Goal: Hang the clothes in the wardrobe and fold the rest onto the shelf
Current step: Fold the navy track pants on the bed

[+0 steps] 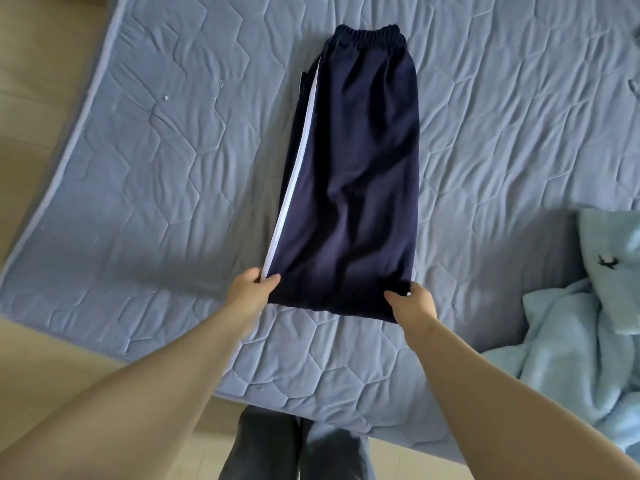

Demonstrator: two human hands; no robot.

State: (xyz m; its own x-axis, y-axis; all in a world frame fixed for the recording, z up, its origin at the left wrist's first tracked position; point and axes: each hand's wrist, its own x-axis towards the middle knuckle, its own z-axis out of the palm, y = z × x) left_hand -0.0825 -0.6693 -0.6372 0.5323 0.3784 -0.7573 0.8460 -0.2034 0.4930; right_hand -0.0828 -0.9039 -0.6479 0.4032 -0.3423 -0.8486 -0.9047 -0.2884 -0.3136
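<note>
Head view looks down on a pair of navy trousers (353, 168) laid flat on a bed (156, 168) covered with a quilted blue-grey sheet. Their long axis runs straight away from the person: the gathered elastic waistband (369, 35) points to the far side of the bed, and the leg hems lie nearest the body. A white stripe (294, 181) runs down the left edge of the folded legs. The left hand (251, 289) pinches the near left corner of the hem between thumb and curled fingers, just at the stripe's end. The right hand (412, 303) pinches the near right corner the same way. A crumpled light blue garment (581, 323) lies on the bed to the right, apart from the trousers.
</note>
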